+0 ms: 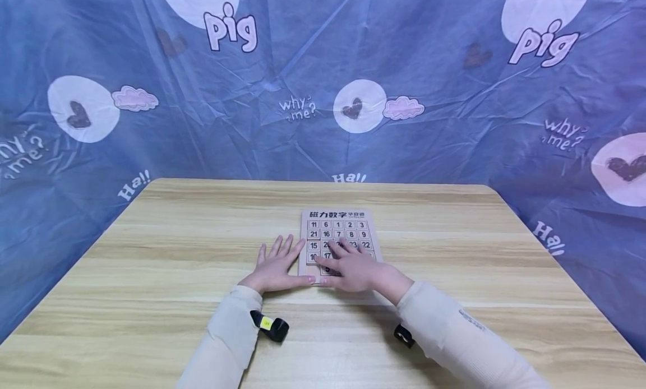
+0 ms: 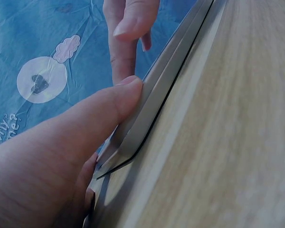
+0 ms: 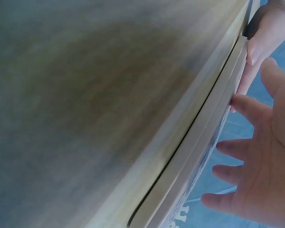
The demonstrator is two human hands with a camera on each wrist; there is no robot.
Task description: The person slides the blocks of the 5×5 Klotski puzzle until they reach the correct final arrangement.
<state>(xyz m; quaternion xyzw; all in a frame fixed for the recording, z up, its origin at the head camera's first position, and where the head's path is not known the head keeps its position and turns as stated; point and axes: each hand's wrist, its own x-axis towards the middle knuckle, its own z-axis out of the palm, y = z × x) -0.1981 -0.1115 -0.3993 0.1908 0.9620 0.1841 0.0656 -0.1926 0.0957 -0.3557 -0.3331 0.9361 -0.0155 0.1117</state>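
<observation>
A number sliding puzzle (image 1: 304,230) lies flat on the table, with square numbered tiles under a title in dark Chinese characters. At the grid's near left is a bare slot (image 1: 312,270). My left hand (image 1: 276,270) is spread along the board's left side, its thumb resting on the near edge by the corner, as the left wrist view shows. Spread over the near right tiles is my right hand (image 1: 357,270), which hides several of them. Its index fingertip touches the tile marked 10 (image 1: 312,258), beside the slot. In the right wrist view its fingers are loosely straight.
The wood-grain table (image 1: 151,277) extends on all sides of the puzzle. A blue printed curtain (image 1: 282,142) hangs behind its far edge. Black wrist devices sit by the left sleeve (image 1: 229,327) and the right sleeve (image 1: 449,322).
</observation>
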